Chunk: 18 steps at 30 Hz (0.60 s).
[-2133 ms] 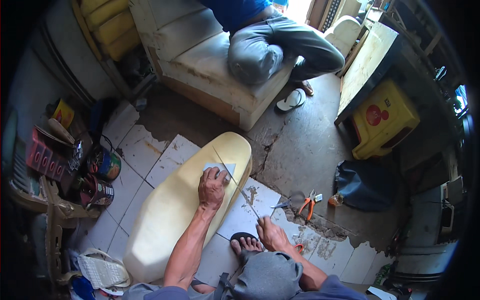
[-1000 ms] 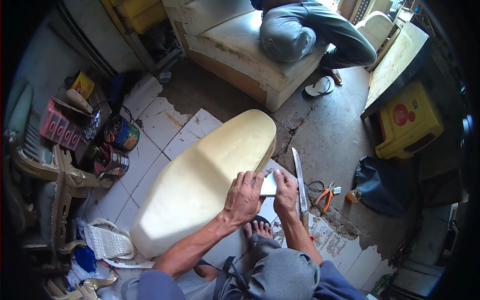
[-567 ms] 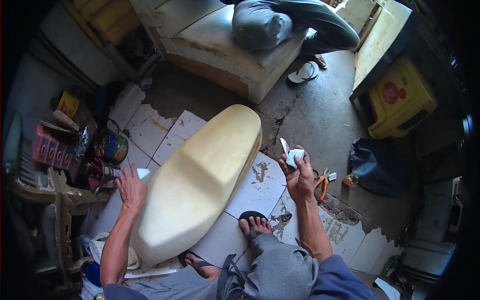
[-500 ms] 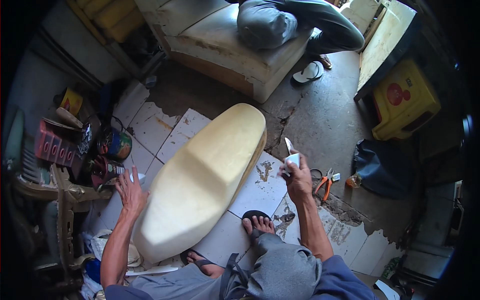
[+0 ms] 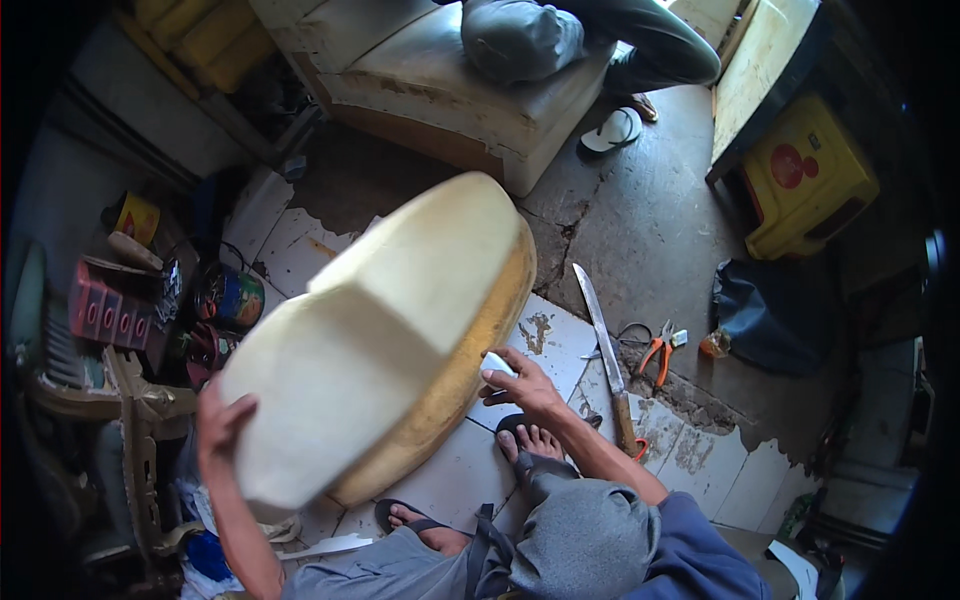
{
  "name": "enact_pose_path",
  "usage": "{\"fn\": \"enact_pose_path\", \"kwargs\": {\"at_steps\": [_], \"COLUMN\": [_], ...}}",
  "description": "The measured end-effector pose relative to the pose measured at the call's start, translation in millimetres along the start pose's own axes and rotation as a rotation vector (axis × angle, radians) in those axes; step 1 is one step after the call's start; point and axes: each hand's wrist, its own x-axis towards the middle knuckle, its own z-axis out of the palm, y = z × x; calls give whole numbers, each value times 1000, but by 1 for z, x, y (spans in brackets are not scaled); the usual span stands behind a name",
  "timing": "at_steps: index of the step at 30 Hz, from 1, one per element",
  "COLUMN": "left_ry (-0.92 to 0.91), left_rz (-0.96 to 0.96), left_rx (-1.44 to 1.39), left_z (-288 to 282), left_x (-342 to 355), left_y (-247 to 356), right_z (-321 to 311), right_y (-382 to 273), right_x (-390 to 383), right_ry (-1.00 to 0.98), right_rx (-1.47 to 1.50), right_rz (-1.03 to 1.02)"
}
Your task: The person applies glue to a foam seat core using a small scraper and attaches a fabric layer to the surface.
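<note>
A pale yellow foam motorcycle seat (image 5: pixel 400 300) stretches across the middle, tilted so that its darker right side (image 5: pixel 470 380) shows. My left hand (image 5: pixel 218 425) grips its left edge, thumb on top and the other fingers mostly hidden. Pinched in my right hand (image 5: pixel 525 385) is a small white block (image 5: pixel 497 368), close to the seat's right side; whether they touch I cannot tell. Right of that hand, a long knife (image 5: pixel 600 330) with a wooden handle lies on the floor. Beyond it are orange-handled pliers (image 5: pixel 655 358).
A worn upholstered sofa (image 5: pixel 420 90) stands ahead, with another person's legs (image 5: pixel 640 40) on it. A sandal (image 5: pixel 612 130) lies nearby. To the right are a yellow plastic stool (image 5: pixel 810 175) and dark fabric (image 5: pixel 765 315). Cans (image 5: pixel 230 295) and a red plastic organizer (image 5: pixel 110 305) crowd the left.
My left hand has moved from beside the seat onto its left edge, and the seat has tipped, baring its right side. My right hand with the white block has moved left, uncovering the knife.
</note>
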Motion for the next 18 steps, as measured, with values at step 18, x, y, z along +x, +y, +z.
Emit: {"fn": "enact_pose_path", "kwargs": {"at_steps": [18], "left_ry": [-201], "left_rz": [418], "left_rx": [1141], "left_z": [144], "left_x": [-95], "left_y": [-123], "right_z": [-193], "right_y": [-14], "right_x": [-88], "right_ry": [846], "right_rx": [-583], "right_rz": [-258]}}
